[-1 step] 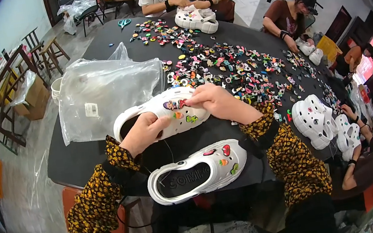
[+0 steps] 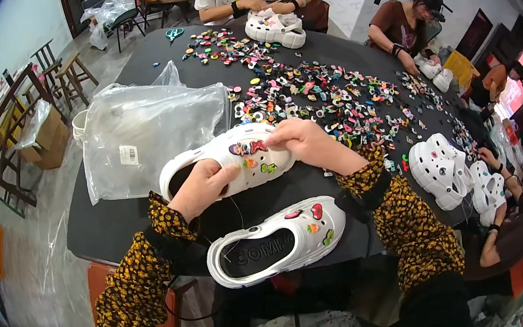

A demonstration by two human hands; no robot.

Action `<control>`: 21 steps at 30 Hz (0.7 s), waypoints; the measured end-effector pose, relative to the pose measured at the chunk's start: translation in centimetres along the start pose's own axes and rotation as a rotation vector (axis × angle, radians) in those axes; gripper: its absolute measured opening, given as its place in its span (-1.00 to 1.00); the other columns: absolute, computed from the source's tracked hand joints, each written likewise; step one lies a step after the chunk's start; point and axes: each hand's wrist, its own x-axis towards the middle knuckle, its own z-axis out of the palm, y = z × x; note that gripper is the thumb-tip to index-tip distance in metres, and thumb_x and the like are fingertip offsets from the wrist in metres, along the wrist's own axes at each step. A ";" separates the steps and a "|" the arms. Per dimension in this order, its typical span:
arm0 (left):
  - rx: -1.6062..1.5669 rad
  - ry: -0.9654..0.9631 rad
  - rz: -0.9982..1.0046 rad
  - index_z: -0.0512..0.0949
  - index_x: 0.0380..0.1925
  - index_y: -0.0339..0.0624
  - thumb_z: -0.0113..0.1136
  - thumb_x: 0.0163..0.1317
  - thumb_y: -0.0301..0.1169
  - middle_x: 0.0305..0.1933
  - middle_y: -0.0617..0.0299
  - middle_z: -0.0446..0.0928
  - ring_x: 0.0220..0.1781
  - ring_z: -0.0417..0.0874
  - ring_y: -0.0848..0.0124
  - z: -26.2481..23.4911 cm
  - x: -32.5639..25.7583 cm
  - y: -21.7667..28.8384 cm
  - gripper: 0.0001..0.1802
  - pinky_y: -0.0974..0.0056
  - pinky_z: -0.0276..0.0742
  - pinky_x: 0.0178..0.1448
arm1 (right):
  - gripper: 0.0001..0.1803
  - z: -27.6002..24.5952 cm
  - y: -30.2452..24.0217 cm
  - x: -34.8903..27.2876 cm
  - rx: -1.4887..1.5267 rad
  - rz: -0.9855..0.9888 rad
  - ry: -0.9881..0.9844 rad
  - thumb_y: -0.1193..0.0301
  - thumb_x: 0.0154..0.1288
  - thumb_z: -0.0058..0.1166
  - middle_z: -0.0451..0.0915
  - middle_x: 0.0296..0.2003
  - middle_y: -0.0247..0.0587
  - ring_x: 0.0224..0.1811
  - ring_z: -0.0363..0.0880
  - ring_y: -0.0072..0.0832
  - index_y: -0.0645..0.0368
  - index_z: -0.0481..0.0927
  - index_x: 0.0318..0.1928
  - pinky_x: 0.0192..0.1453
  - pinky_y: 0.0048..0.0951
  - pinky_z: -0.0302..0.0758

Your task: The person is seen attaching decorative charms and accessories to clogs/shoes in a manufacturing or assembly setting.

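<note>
A white clog (image 2: 199,153), toe to the right, is held tilted above the black table. My left hand (image 2: 204,183) is closed on its near side, the thumb on the upper and the other fingers hidden at the foot opening. My right hand (image 2: 306,145) is closed at the toe, its fingertips beside a red charm (image 2: 257,145); the fingers beneath are hidden. A carrot charm (image 2: 249,163) and a green charm (image 2: 268,168) sit lower on the toe. Nearer me lies a second white clog (image 2: 276,270) with a red heart-like charm (image 2: 317,211), pink, carrot and green charms.
Many loose colourful charms (image 2: 346,101) spread over the black table (image 2: 110,228). A clear plastic bag (image 2: 156,128) lies at left. More white clogs (image 2: 439,168) stand at right. Co-workers sit at the far side and right, one handling a white clog (image 2: 275,30).
My right fingertips have drawn back slightly to the right, showing more of the red charm. My left hand and both clogs stay nearly where they were.
</note>
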 end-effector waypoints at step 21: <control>0.674 0.177 0.295 0.51 -0.08 -0.50 0.17 0.35 -0.21 -0.19 -0.18 0.62 -0.19 0.66 0.12 0.4 -2.6 2.5 -0.55 0.16 0.52 -0.09 | -0.80 -3.6 -7.5 -16.9 -0.027 0.254 0.012 0.49 0.28 0.09 0.62 -0.25 0.01 -0.18 0.59 -0.06 0.28 0.61 -0.10 -0.08 -0.16 0.51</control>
